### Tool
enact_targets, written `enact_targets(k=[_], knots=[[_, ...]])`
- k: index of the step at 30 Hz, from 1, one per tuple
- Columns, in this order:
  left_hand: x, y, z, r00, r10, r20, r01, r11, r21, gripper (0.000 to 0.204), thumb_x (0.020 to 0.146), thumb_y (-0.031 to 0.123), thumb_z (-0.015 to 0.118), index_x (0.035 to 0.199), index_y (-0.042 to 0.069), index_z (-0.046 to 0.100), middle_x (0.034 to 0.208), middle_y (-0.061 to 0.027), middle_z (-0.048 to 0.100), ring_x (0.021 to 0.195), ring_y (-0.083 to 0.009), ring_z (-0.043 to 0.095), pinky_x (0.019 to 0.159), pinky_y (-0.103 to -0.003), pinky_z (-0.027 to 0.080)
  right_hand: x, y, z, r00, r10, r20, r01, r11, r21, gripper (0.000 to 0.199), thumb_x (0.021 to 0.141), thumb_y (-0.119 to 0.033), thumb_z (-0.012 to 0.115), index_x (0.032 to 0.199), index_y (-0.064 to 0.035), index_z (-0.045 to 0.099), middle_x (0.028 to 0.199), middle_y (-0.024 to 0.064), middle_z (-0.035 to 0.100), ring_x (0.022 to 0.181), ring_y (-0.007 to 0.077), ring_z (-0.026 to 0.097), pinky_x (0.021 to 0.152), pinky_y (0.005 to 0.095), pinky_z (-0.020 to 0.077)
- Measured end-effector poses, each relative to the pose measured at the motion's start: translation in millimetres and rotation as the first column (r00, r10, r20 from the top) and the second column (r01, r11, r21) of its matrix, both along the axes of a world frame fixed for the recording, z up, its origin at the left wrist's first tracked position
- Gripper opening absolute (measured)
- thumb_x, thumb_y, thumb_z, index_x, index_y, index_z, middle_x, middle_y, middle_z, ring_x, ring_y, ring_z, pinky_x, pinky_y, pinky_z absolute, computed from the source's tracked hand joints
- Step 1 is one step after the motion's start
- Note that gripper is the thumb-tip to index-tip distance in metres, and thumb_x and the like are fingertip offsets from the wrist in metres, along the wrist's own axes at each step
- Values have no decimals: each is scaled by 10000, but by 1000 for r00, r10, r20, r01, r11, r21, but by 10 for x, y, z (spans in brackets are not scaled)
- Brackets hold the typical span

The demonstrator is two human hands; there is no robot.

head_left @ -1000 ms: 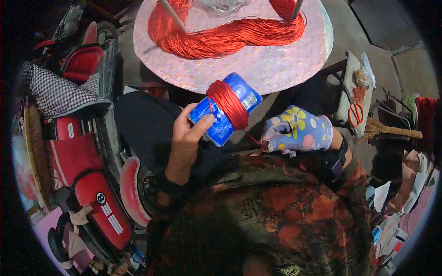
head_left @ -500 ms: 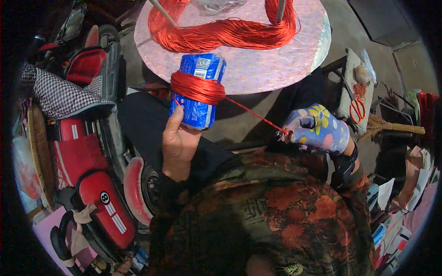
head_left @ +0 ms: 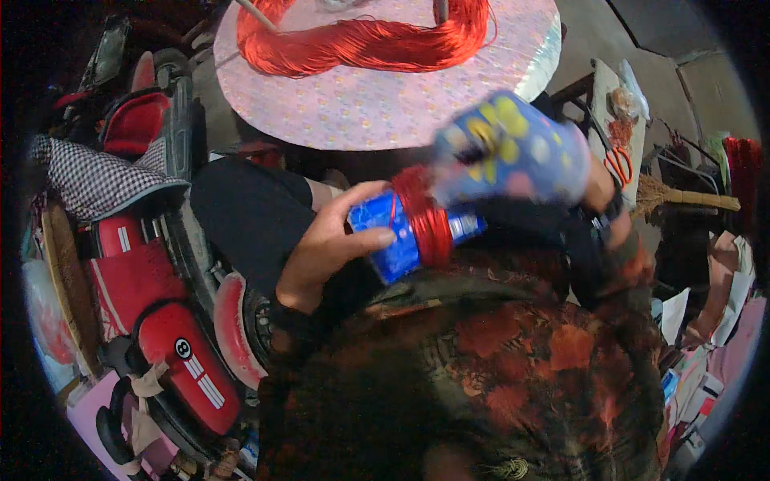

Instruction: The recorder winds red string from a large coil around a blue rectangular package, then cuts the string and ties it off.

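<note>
My bare left hand (head_left: pixel 333 240) grips the left end of a blue plastic-wrapped packet (head_left: pixel 389 258), thumb on top. Around the packet's middle runs a thick band of red cord (head_left: pixel 427 224). My right hand (head_left: pixel 509 152), in a blue flowered glove, is blurred by motion just above the packet's right part and overlaps the band. Its fingertips and the strand between the hands are hidden or smeared. Beyond, a big loose skein of red cord (head_left: pixel 361 46) lies around upright rods (head_left: pixel 258 14) on a round table with a pink patterned cover (head_left: pixel 337 120).
On the left stand a red ride-on vehicle (head_left: pixel 192 361) and a checked cloth (head_left: pixel 104 180). To the right, orange-handled scissors (head_left: pixel 618 164) hang by a narrow bench (head_left: pixel 603 88), with a straw broom (head_left: pixel 682 198) below. Papers (head_left: pixel 714 297) pile up at the far right.
The packet has come down and to the right, turning from upright to slanted sideways. My gloved right hand has swung up and left, over to the cord band. The view has shifted slightly.
</note>
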State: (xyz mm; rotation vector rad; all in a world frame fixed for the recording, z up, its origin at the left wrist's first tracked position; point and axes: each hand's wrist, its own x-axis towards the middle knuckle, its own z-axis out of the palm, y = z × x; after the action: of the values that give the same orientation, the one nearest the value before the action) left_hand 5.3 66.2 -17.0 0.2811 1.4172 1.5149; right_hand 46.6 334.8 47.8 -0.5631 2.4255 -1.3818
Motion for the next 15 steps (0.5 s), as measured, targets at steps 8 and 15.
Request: enact_targets(k=[8,15], knots=[[115,-189,-181,951,-123,284,105,991,78,817,704,167,807,1380,-41,397,1273,-99,537,1156,-170,517,1010,-324,406,-98,-101,-756,964,28,266,66,939,-338,203,787,-207,763,832,-34,666,820,32,668,771,101,606,697,278,488],[9,-82,48,945,-266,192,234,957,171,965,705,191,818,1464,6,253,1322,-128,499,1194,-196,497,1025,-330,392,-63,-214,-698,973,15,229,76,920,-385,222,782,-231,761,840,-35,674,796,41,658,715,131,607,649,291,480]])
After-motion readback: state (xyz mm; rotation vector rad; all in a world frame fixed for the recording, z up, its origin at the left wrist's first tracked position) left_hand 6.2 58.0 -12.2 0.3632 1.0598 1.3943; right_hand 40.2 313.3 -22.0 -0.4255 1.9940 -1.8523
